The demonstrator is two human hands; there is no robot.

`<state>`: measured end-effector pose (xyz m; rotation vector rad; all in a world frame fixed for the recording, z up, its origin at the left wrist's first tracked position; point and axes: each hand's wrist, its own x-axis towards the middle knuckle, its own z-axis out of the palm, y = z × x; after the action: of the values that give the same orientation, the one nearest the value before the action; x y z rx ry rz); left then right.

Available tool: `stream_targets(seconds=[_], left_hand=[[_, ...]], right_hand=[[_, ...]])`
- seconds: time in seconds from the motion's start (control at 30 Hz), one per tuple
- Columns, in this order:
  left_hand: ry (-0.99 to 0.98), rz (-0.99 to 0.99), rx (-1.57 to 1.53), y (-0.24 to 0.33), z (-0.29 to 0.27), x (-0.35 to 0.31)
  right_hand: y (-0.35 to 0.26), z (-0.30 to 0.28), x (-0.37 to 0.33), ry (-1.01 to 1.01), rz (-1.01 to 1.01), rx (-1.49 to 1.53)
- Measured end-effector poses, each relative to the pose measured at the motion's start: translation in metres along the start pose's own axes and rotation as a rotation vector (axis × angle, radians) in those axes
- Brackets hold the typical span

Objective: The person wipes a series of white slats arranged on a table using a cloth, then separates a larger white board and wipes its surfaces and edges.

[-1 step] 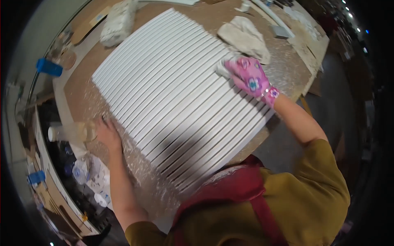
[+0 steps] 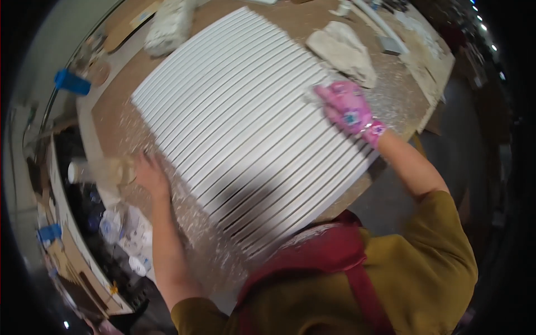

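Observation:
A large white panel with parallel ribs and grooves (image 2: 234, 117) lies at a slant on the brown work table. On its right part rests my right hand (image 2: 347, 106), in a pink flowered glove, closed over a small whitish cloth (image 2: 312, 96) pressed to the ribs. The cloth is blurred and mostly hidden under the fingers. My bare left hand (image 2: 151, 174) lies on the table beside the panel's left edge, its fingers stretched out. Close by it stands a translucent bottle with a white cap (image 2: 106, 171); whether the fingers touch it is unclear.
A beige crumpled cloth (image 2: 343, 51) lies past my right hand, near a small grey block (image 2: 388, 44). At the far left are a white wrapped bundle (image 2: 169, 28) and a blue container (image 2: 72, 82). Whitish streaks cover the table surface (image 2: 206, 245). Clutter fills a lower shelf on the left.
The whole view has shifted slightly, so the table and panel sit a little farther right. My right hand has moved slightly toward me on the panel with the cloth. My left hand stays beside the bottle.

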<state>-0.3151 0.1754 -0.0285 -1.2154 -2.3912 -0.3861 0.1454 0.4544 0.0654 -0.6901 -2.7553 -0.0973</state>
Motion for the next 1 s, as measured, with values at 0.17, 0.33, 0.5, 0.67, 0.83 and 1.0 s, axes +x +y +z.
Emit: stream_targets(seconds=[0.17, 0.33, 0.5, 0.67, 0.83, 1.0], left_hand=[[-0.085, -0.131, -0.103, 0.018, 0.006, 0.009], [-0.088, -0.177, -0.145, 0.009, 0.001, 0.0], [-0.116, -0.209, -0.167, 0.003, 0.005, 0.0], [-0.111, -0.23, -0.137, 0.016, 0.0, 0.003], [-0.181, -0.291, -0.189, 0.019, -0.004, 0.005], [-0.212, -0.296, -0.182, 0.015, -0.007, 0.003]], right_hand=[[0.011, -0.002, 0.03, 0.148, 0.085, -0.063], [-0.213, 0.065, 0.125, -0.213, -0.019, 0.903], [-0.244, 0.074, 0.197, -0.007, -0.436, 0.143], [-0.246, 0.075, 0.193, 0.049, -0.629, 0.289], [-0.245, 0.054, 0.224, -0.164, -0.378, 0.137], [-0.245, 0.067, 0.213, -0.175, -0.417, 0.152]])
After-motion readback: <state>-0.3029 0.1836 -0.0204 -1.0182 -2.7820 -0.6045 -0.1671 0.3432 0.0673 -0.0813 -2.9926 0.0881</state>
